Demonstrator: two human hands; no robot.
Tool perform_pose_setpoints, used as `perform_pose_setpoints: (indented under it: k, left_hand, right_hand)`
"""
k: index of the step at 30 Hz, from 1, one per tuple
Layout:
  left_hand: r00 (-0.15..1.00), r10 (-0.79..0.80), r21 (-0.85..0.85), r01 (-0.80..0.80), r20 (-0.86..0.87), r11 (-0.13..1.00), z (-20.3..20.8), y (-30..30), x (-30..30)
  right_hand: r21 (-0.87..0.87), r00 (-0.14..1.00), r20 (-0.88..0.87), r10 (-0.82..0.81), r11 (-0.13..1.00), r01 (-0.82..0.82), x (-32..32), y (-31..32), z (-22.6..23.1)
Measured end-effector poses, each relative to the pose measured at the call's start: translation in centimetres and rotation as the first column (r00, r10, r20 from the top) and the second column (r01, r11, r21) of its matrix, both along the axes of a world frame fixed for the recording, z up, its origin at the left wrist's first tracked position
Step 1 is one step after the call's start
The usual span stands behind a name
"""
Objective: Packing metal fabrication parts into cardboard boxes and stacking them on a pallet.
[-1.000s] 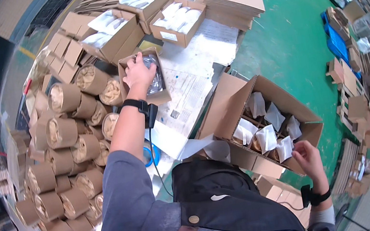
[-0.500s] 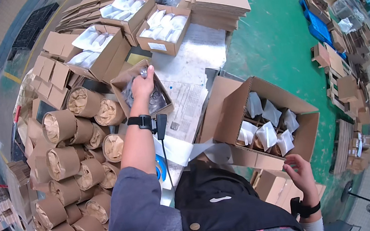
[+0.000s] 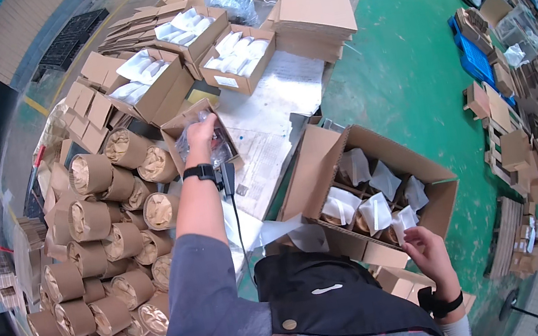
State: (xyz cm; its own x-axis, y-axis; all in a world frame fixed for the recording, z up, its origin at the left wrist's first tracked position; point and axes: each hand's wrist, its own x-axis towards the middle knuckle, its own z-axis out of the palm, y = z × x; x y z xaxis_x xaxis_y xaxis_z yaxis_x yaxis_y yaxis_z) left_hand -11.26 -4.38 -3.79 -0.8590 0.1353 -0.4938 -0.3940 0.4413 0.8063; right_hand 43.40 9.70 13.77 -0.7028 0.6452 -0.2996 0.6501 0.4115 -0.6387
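My left hand (image 3: 201, 135) reaches into a small open cardboard box (image 3: 231, 147) that holds clear plastic bags (image 3: 217, 149) with something dark in them. Its thumb shows, but the other fingers are mostly hidden, so I cannot tell their grip. Beside the near right corner of a large open carton (image 3: 436, 208), my right hand (image 3: 429, 255) is loosely bent with nothing in it. Cardboard dividers split the carton, and several white-wrapped pieces (image 3: 375, 213) stand in the compartments.
Paper-stuffed cardboard cylinders (image 3: 89, 221) are piled at the left. Farther back stand boxes of white-wrapped pieces (image 3: 242, 51) and a stack of flat cardboard (image 3: 313, 7). Printed sheets (image 3: 260, 159) lie on the worktable. A white strip (image 3: 272, 231) runs toward the carton.
The view has shifted slightly. My left hand remains in the small box, its thumb now lower among the plastic bags. My right hand stays by the carton's corner, its fingers closer to the wrapped pieces.
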Motion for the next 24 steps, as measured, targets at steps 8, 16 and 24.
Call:
perform_pose_setpoints:
  k: [8, 16, 24]
  left_hand:
    - [0.885, -0.123, -0.442, -0.101, -0.449, 0.891, 0.2, -7.1, -0.9]
    - [0.937, 0.171, 0.434, -0.023, -0.304, 0.900, 13.7, -7.8, 13.0]
    - [0.848, -0.528, 0.538, 0.462, -0.036, 0.705, 16.7, 3.0, 28.0]
  right_hand:
    - [0.020, 0.990, -0.108, 0.094, 0.996, -0.093, 3.8, 5.6, 0.3]
    - [-0.118, 0.933, -0.343, 0.105, 0.981, -0.154, 1.3, 9.0, 1.0]
    - [-0.791, 0.847, -0.481, -0.225, 0.529, -0.308, -12.4, 4.9, 0.8]
